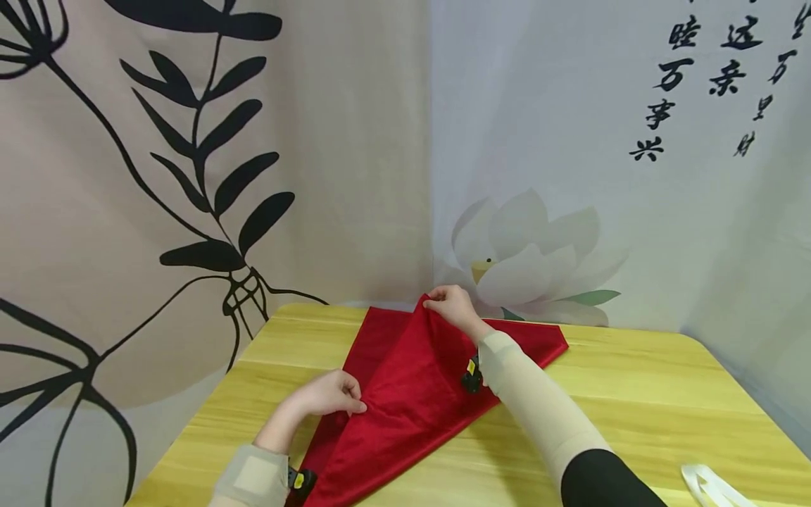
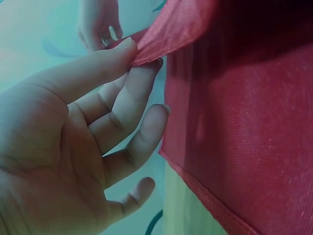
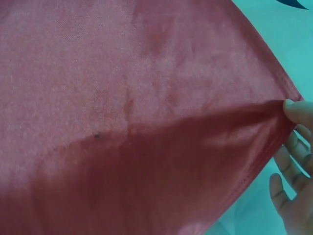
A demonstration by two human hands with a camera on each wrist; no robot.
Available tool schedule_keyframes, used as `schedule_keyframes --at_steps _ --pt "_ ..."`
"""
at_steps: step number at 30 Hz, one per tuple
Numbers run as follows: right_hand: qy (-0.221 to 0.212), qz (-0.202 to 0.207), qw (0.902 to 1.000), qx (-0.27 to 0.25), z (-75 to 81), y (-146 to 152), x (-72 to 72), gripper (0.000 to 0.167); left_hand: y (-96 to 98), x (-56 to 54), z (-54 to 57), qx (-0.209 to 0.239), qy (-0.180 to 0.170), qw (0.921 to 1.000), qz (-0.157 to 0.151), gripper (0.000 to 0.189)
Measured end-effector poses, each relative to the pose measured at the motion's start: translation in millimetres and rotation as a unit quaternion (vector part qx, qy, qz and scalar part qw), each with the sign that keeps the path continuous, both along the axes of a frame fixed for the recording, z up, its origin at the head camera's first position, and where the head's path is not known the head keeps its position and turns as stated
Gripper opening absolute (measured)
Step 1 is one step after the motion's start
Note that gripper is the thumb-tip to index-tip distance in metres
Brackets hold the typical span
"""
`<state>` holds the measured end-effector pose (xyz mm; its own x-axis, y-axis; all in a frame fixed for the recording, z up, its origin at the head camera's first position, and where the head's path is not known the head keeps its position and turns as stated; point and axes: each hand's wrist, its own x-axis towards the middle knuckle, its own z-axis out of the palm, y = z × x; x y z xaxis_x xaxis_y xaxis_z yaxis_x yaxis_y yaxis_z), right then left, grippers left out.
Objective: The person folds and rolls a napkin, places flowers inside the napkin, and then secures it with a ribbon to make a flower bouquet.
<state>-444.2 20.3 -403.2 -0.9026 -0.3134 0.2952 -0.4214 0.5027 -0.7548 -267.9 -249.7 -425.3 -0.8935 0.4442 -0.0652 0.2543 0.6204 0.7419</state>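
Note:
A shiny red cloth [image 1: 412, 394] with hemmed edges lies folded over itself on the wooden table. My left hand [image 1: 329, 393] pinches the upper layer's edge between thumb and forefinger at the cloth's left side; in the left wrist view that hand [image 2: 83, 127] has its other fingers loosely bent below the hem. Farther back, my right hand [image 1: 455, 308] pinches a corner of the upper layer and holds it raised near the far table edge. The right wrist view shows the right thumb and fingers [image 3: 296, 113] at that corner, the cloth [image 3: 146, 122] hanging in a soft fold.
The yellow wood-grain table [image 1: 633, 394] ends against a printed curtain [image 1: 355, 176] at the back. A white strap-like item [image 1: 716, 486] lies at the front right. Dark wrist cameras [image 1: 301, 482] sit on both wrists, close to the cloth.

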Motion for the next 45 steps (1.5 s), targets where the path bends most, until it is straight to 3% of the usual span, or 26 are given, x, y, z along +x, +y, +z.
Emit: schedule_keyframes --at_steps 8,23,35,45 --pt "-0.001 -0.004 1.0 0.005 -5.0 -11 0.4 0.012 -1.8 0.4 -6.6 0.01 -0.002 0.9999 -0.004 0.021" --pt "0.003 -0.023 0.9997 0.01 -3.5 -29 -4.4 0.018 -10.6 -2.2 0.5 0.018 -0.009 0.9998 0.007 0.021" --pt "-0.05 -0.045 0.9955 -0.066 -14.5 -32 -10.1 0.022 -15.0 -4.6 1.5 0.017 -0.016 0.9996 0.015 0.021" --pt "-0.133 -0.046 0.9707 -0.194 -22.9 -44 -9.7 0.022 -21.2 -3.4 -2.1 0.036 -0.021 0.9988 0.026 0.021"
